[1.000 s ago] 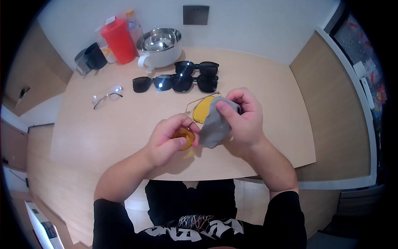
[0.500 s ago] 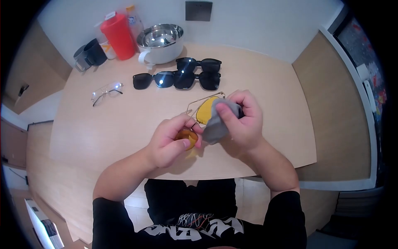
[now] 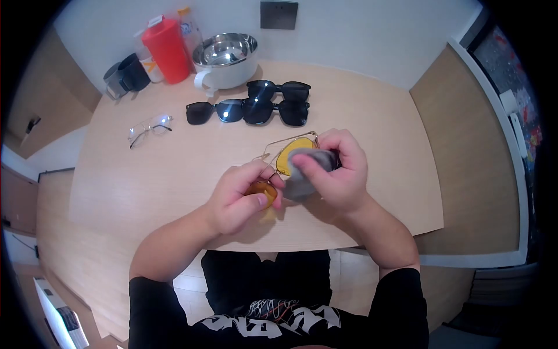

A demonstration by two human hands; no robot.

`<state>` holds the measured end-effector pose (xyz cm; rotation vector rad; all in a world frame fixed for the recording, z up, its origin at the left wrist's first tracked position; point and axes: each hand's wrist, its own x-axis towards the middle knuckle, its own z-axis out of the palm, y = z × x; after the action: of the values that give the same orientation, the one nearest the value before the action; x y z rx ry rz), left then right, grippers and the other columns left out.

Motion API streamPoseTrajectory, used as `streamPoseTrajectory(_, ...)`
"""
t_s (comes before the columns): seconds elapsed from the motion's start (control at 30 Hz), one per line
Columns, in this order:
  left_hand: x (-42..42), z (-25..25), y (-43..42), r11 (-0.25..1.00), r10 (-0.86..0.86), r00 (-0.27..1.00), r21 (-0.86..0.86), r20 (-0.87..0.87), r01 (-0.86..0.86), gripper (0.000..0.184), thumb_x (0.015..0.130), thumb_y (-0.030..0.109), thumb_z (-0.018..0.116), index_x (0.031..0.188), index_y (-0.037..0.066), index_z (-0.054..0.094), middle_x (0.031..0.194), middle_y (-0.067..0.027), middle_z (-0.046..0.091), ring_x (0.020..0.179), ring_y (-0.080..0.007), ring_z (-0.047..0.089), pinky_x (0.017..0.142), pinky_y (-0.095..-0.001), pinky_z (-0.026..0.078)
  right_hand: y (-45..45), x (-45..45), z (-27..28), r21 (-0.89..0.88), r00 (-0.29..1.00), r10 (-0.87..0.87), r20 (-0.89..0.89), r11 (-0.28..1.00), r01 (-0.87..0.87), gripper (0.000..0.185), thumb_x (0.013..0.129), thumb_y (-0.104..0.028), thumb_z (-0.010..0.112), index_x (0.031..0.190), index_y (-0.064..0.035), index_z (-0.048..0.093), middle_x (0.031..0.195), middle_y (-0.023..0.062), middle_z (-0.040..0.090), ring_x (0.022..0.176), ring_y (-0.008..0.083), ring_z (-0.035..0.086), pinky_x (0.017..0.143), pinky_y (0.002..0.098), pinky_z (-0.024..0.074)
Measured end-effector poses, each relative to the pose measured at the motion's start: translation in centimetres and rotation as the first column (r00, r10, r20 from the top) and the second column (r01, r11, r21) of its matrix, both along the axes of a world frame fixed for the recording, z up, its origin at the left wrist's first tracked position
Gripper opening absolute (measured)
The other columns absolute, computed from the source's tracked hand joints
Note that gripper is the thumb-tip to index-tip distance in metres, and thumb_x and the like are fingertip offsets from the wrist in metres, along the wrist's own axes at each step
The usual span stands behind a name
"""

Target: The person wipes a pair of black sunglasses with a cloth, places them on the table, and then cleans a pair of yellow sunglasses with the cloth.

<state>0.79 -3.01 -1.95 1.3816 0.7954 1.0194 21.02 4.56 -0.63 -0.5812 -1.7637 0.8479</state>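
Observation:
A pair of yellow-lensed glasses (image 3: 287, 160) with a thin metal frame is held above the table near its front edge. My left hand (image 3: 237, 196) is closed on one lens, thumb on the front and fingers behind. In my right hand (image 3: 344, 171) is a grey cloth (image 3: 301, 185), pinched under the thumb and lying against the other lens. The cloth covers part of that lens, and the fingers behind it are hidden. The temple arms point away from me, toward the back of the table.
Several black sunglasses (image 3: 275, 111) lie beyond my hands, with clear glasses (image 3: 150, 131) to the left. At the back stand a steel-lined bowl (image 3: 225, 68), a red tumbler (image 3: 167, 51), a bottle (image 3: 189, 29) and dark mugs (image 3: 133, 72). A wooden panel (image 3: 465, 157) borders the right side.
My right hand has shifted the grey cloth slightly on the lens, and its thumb now points further left. My left hand keeps its hold on the glasses, almost still.

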Motion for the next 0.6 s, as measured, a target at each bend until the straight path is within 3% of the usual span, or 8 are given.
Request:
streamPoseTrajectory(0.13, 0.0, 0.0, 0.1, 1.0, 0.005, 1.0, 0.011, -0.016, -0.005, 0.038, 0.067, 0.008, 0.045, 0.103, -0.003, 0.05, 0.093, -0.0135, 0.056, 0.087, -0.0207, 0.058, 0.082, -0.0323, 0.046, 0.1, 0.0, 0.1, 0.029, 0.999, -0.036, 0.032, 0.999, 0.035, 0.022, 0.083, -0.013, 0.072, 0.081, -0.0035, 0.052, 0.071, 0.0014, 0.053, 0.065, 0.007, 0.048, 0.057, 0.0231, 0.0418)
streamPoseTrajectory(0.2, 0.1, 0.5, -0.1, 1.0, -0.004, 1.0, -0.012, -0.029, 0.004, 0.038, 0.067, 0.008, 0.045, 0.102, -0.003, 0.05, 0.092, -0.0136, 0.056, 0.087, -0.0204, 0.058, 0.081, -0.0319, 0.046, 0.2, 0.5, 0.0, -0.052, 0.999, -0.016, 0.028, 0.998, 0.018, 0.03, 0.077, -0.015, 0.078, 0.08, -0.0046, 0.05, 0.072, 0.0011, 0.051, 0.066, 0.0072, 0.048, 0.057, 0.0233, 0.042)
streamPoseTrajectory(0.3, 0.1, 0.4, -0.2, 1.0, -0.011, 0.999, -0.028, -0.039, 0.009, 0.037, 0.067, 0.008, 0.045, 0.102, -0.003, 0.05, 0.092, -0.0135, 0.056, 0.086, -0.0199, 0.058, 0.08, -0.0313, 0.045, 0.3, 0.5, -0.3, -0.137, 1.0, 0.018, -0.019, 0.99, -0.02, 0.032, 0.076, -0.015, 0.079, 0.078, -0.0049, 0.049, 0.073, 0.0014, 0.05, 0.066, 0.008, 0.048, 0.057, 0.0237, 0.0423)
streamPoseTrajectory(0.4, 0.0, 0.4, -0.2, 1.0, -0.013, 0.999, -0.022, -0.043, 0.012, 0.038, 0.067, 0.008, 0.044, 0.103, -0.003, 0.05, 0.092, -0.0135, 0.056, 0.085, -0.0193, 0.057, 0.078, -0.0305, 0.045, -0.1, -0.1, 0.2, 0.019, 0.999, -0.024, 0.033, 1.0, 0.024, 0.024, 0.085, -0.014, 0.07, 0.077, -0.0034, 0.05, 0.072, 0.0019, 0.051, 0.067, 0.0075, 0.049, 0.057, 0.0238, 0.0421)
streamPoseTrajectory(0.47, 0.0, 0.8, -0.1, 1.0, -0.007, 0.999, -0.016, -0.05, 0.006, 0.039, 0.067, 0.008, 0.044, 0.103, -0.003, 0.05, 0.092, -0.0135, 0.056, 0.085, -0.0191, 0.057, 0.078, -0.03, 0.045, -0.3, -0.4, 0.5, 0.003, 0.999, -0.03, 0.025, 1.0, 0.03, 0.024, 0.086, -0.013, 0.069, 0.077, -0.0033, 0.049, 0.072, 0.0018, 0.051, 0.067, 0.0075, 0.048, 0.057, 0.0236, 0.0421)
streamPoseTrajectory(0.6, 0.4, 0.8, -0.2, 1.0, -0.005, 0.999, -0.015, -0.043, 0.004, 0.038, 0.067, 0.008, 0.044, 0.103, -0.003, 0.049, 0.092, -0.0135, 0.056, 0.086, -0.0191, 0.057, 0.077, -0.0294, 0.045, 0.4, 0.1, -0.3, -0.059, 1.0, -0.018, -0.007, 0.998, 0.017, 0.035, 0.076, -0.017, 0.08, 0.079, -0.0051, 0.047, 0.073, 0.0013, 0.049, 0.065, 0.008, 0.046, 0.058, 0.0239, 0.0422)
